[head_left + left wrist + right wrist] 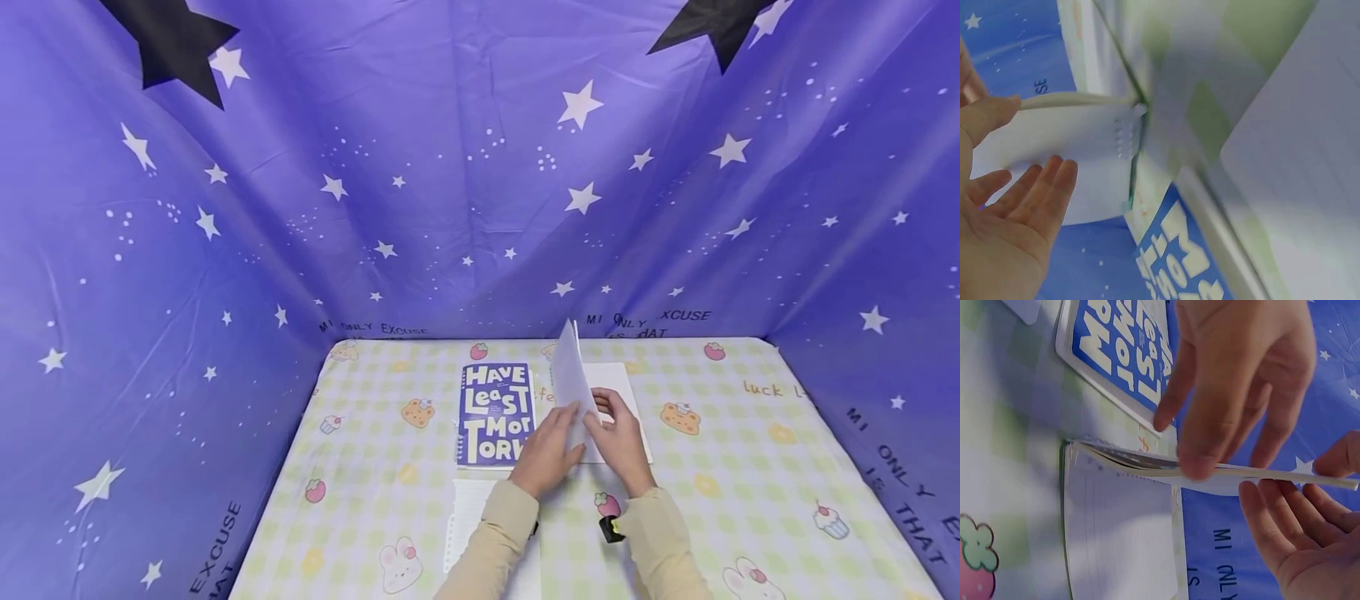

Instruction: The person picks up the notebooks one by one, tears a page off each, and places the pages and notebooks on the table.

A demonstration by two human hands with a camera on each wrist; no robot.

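Observation:
A white-paged spiral notebook (622, 392) lies on the table with part of its pages (570, 367) standing upright. My left hand (547, 450) is at the left of these pages, its fingers extended against their face and its thumb at the page edge. On the other side, my right hand (618, 437) pinches the raised pages between thumb and fingers, as the right wrist view shows. Beneath them, a ruled page (1129, 537) faces up. A blue notebook (491, 417) with large white lettering lies just left of the left hand.
A white lined sheet (468, 525) with a perforated left edge lies in front of the blue notebook, partly under the left sleeve. The checked tablecloth (375, 483) covers the table. Blue star-printed curtains (465, 208) rise behind and at both sides.

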